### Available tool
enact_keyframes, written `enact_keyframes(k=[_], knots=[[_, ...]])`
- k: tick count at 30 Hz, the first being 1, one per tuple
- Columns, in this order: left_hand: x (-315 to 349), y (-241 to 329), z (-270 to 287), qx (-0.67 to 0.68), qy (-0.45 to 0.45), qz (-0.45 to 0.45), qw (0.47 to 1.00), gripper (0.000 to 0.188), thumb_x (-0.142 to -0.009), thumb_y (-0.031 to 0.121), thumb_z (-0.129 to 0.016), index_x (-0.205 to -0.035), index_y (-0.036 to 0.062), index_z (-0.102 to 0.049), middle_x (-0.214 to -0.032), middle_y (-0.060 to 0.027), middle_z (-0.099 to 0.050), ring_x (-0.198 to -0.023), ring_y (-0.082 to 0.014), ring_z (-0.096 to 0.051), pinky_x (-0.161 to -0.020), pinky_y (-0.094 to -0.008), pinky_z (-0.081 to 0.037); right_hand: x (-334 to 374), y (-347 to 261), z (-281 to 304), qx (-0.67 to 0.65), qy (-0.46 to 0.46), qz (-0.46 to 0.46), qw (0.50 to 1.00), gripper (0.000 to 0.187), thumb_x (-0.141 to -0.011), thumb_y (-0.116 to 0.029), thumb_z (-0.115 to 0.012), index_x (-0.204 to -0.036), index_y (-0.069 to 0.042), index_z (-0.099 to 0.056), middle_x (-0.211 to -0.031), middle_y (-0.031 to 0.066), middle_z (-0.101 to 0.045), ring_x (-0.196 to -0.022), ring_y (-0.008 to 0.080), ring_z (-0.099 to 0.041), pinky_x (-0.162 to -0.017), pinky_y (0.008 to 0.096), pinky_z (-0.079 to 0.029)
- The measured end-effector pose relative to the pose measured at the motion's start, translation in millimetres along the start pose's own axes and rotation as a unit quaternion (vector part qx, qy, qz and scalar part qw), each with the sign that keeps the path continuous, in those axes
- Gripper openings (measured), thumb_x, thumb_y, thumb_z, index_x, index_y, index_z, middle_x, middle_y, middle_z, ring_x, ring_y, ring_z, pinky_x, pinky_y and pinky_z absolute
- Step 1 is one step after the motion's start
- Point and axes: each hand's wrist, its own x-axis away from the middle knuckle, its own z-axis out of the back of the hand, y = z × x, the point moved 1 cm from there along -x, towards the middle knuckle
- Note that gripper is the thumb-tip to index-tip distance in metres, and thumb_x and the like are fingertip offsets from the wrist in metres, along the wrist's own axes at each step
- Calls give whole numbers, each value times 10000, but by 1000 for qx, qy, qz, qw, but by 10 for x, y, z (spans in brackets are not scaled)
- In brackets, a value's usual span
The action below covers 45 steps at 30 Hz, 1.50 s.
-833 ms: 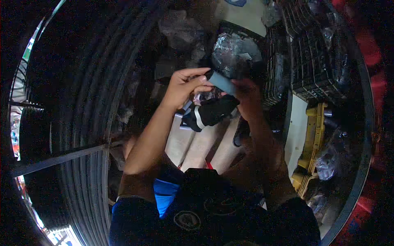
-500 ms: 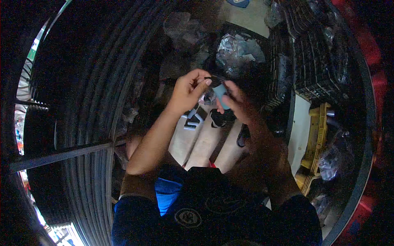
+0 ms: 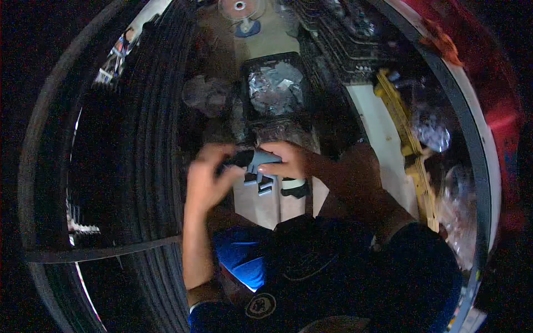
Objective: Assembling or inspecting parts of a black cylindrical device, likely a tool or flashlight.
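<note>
Where the pale surface point(image 3: 252, 211) shows beneath the hands, a grey-blue piece point(image 3: 259, 160) is held over its left part. The right hand point(image 3: 291, 160) grips this piece between thumb and fingers. The left hand point(image 3: 208, 171) is just beside it, blurred, with thumb and fingers bent toward a dark patch; whether it grips anything I cannot tell. Below the piece, small dark parts with pale, shiny edges point(image 3: 264, 185) lie toward the surface's left edge. To their right lies a black item with a white band point(image 3: 295, 190). Beyond the hands, a black crate point(image 3: 246, 83) contains crumpled clear plastic point(image 3: 275, 89). Well to the right of the surface, yellow plastic frames point(image 3: 395, 108) are near another clear plastic bundle point(image 3: 433, 136).
</note>
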Motion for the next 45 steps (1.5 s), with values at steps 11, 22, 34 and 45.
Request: enact_keyframes(k=[11,22,34,45], knots=[[529,640,798,-243,-78,-116,960,358,-811,382,-693,-688,79,-547,-647,-123,-562,-630,-351,-551,-557,-443,-440,974,-695,204,77,-165,-68,981,508,-891,-465,-643,-1155,-37,-573,-914,157,-653,-853,290,-638,-783,419,-484],[815,314,571,-245,-66,-50,966,363,-853,332,-658,-703,37,-509,-678,-167,-529,-672,-391,-512,-597,-473,-408,1229,-434,101,31,-186,-259,947,536,-946,-457,-602,-1308,-75,-497,-1080,189,-632,-1056,211,-622,-833,356,-496],[1136,-870,322,-232,75,156,957,296,-925,305,-645,-893,12,-662,-706,-209,-573,-722,-420,-578,-617,-441,-459,1708,-339,343,138,-69,-171,973,459,-951,-379,-605,-1246,-35,-533,-977,143,-601,-933,248,-597,-883,375,-461],[1006,-816,-828,-125,-75,323,935,612,-886,550,-650,-1002,-49,-680,-955,-288,-667,-937,-393,-648,-846,-456,-488,819,1750,1298,163,127,-251,946,446,-882,-240,-707,-1231,-37,-518,-1120,166,-610,-1103,262,-573,-935,403,-456]])
